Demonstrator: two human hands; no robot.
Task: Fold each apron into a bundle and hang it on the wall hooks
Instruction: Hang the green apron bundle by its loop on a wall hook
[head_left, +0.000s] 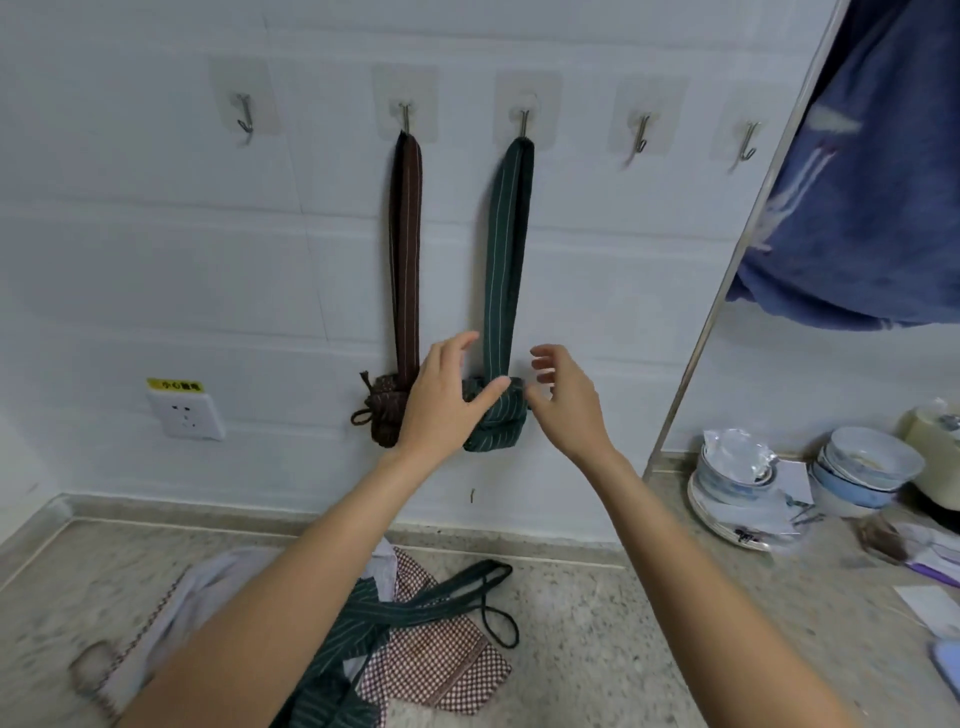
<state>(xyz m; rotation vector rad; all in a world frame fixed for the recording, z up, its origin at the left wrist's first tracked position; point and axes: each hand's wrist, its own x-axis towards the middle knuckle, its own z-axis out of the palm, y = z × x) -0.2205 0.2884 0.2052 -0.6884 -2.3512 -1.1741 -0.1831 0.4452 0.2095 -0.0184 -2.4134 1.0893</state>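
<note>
Fingers (457, 345) of the left hand (441, 400) are straight and spread, the thumb lying across the front of the green striped bundle (496, 415), touching it or just short of it; I cannot tell which. The right hand (566, 400) is just to the right of that bundle with its fingers loosely curled and apart, gripping nothing.

The green bundle hangs by its long strap from the middle hook (524, 122) of the row on the wall. Just left of it hangs a brown striped bundle (387, 410) on the neighbouring hook (405, 117). To the right of the green bundle's hook, two hooks (641, 137) are bare, and one more (244, 111) is bare to the far left.

Below the green bundle, on the stone counter (597, 623), lies a loose heap of aprons (415, 639): green striped, red checked and pale cloth, with straps trailing.

The step in hand looks like the end of hanging the green apron, both hands around a bundle that already hangs by itself. The next move calls for dropping the hands to the heap, drawing one apron free of the tangled straps, and spreading it for folding.
</note>
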